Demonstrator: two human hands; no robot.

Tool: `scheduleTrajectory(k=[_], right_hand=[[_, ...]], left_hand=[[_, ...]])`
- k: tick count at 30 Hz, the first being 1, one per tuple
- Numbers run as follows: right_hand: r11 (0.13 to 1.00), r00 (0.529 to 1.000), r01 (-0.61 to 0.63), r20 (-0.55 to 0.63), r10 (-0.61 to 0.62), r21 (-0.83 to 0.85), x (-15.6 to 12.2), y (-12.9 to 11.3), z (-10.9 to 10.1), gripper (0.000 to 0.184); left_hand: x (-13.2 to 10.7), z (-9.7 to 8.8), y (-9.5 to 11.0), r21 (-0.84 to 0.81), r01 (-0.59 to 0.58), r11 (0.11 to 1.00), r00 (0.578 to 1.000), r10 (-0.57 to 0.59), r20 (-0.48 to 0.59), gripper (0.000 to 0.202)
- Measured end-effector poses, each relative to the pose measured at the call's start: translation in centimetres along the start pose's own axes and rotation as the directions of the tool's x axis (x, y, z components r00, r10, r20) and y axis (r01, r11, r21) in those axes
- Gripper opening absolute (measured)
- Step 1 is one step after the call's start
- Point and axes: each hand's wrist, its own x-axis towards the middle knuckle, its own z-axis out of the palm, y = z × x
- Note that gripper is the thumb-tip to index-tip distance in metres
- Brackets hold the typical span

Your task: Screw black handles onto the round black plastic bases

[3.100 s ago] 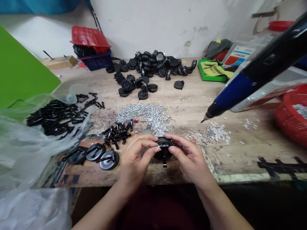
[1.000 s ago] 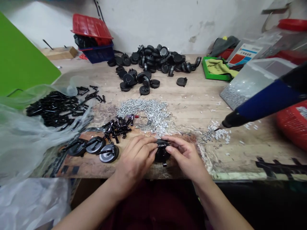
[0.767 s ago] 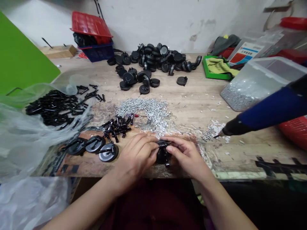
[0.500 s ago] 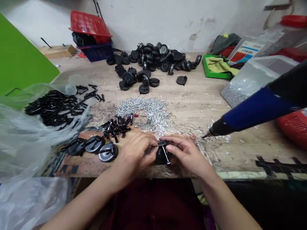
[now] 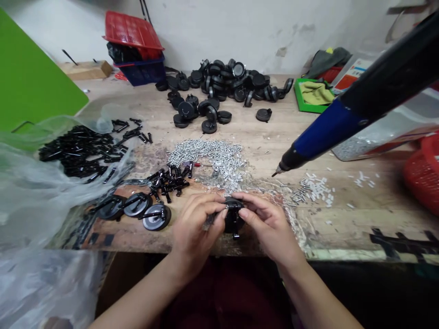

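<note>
My left hand (image 5: 194, 226) and my right hand (image 5: 266, 224) both pinch a round black plastic part (image 5: 233, 219) at the near edge of the wooden bench (image 5: 274, 137). A short lever on the part points toward me. Fingertips of both hands meet on its top. Just beyond lie a spread of small silver screws (image 5: 209, 155) and a small heap of black levers (image 5: 169, 180). Three assembled black discs (image 5: 137, 210) sit left of my left hand.
A blue and black electric screwdriver (image 5: 343, 119) hangs in from the right, tip over the bench. A pile of black round parts (image 5: 222, 87) lies at the back. Black levers on a plastic bag (image 5: 78, 151) are left. Red and blue baskets (image 5: 137, 55), a green tray (image 5: 313, 98), a clear screw box (image 5: 377, 137).
The hanging screwdriver has swung back up and leftward. My hands stay on the black part, and its lever has turned to point toward me.
</note>
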Motion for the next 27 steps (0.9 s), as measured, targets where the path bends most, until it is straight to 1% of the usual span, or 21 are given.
scheduleTrajectory(k=[2, 5, 9, 11, 13, 15, 17, 19, 21, 24, 27], right_hand=[[1.0, 1.0, -0.007, -0.013, 0.007, -0.001, -0.1, -0.1, 0.1, 0.027], [1.0, 1.0, -0.011, -0.026, 0.01, -0.016, -0.1, -0.2, 0.2, 0.026], [1.0, 0.999, 0.011, -0.037, -0.012, -0.027, 0.0, 0.0, 0.1, 0.026], [1.0, 0.999, 0.0, -0.042, -0.001, -0.021, 0.0, 0.2, 0.0, 0.027], [1.0, 0.999, -0.016, -0.043, 0.016, 0.005, -0.1, 0.4, -0.1, 0.027], [0.999, 0.999, -0.022, -0.045, 0.024, 0.04, -0.2, 0.5, 0.0, 0.026], [0.998, 0.998, -0.014, -0.054, 0.017, 0.055, -0.4, 0.5, 0.0, 0.026], [0.999, 0.998, 0.004, -0.07, -0.001, 0.039, -0.5, 0.5, 0.1, 0.026], [1.0, 0.996, 0.023, -0.082, -0.022, 0.008, -0.6, 0.5, 0.2, 0.027], [0.998, 0.994, 0.055, -0.089, -0.058, -0.034, -0.8, 0.6, 0.2, 0.027], [0.992, 0.989, 0.106, -0.099, -0.112, -0.067, -0.9, 0.6, 0.2, 0.026]], left_hand=[[-0.3, -0.1, 0.0, 0.033, -0.074, 0.997, 0.997, 0.075, -0.015, 0.023], [-0.8, -0.2, -0.1, 0.092, -0.165, 0.982, 0.986, 0.166, 0.001, 0.029], [-1.7, -0.1, -0.3, 0.151, -0.206, 0.967, 0.979, 0.204, 0.027, 0.034], [-1.9, 0.0, -0.3, 0.158, -0.202, 0.967, 0.979, 0.198, 0.042, 0.033], [-2.0, 0.1, -0.2, 0.141, -0.157, 0.977, 0.987, 0.15, 0.058, 0.032], [-1.8, 0.0, 0.1, 0.106, -0.097, 0.99, 0.995, 0.093, 0.042, 0.032], [-1.6, 0.0, 0.3, 0.076, -0.063, 0.995, 0.998, 0.062, 0.015, 0.032], [-1.4, 0.1, 0.6, 0.048, -0.066, 0.997, 0.998, 0.067, -0.014, 0.033], [-1.4, 0.1, 0.7, 0.029, -0.07, 0.997, 0.997, 0.07, -0.021, 0.035], [-1.5, 0.1, 0.6, -0.002, -0.079, 0.997, 0.997, 0.079, -0.005, 0.037], [-1.4, -0.1, 0.7, -0.054, -0.057, 0.997, 0.998, 0.058, 0.014, 0.036]])
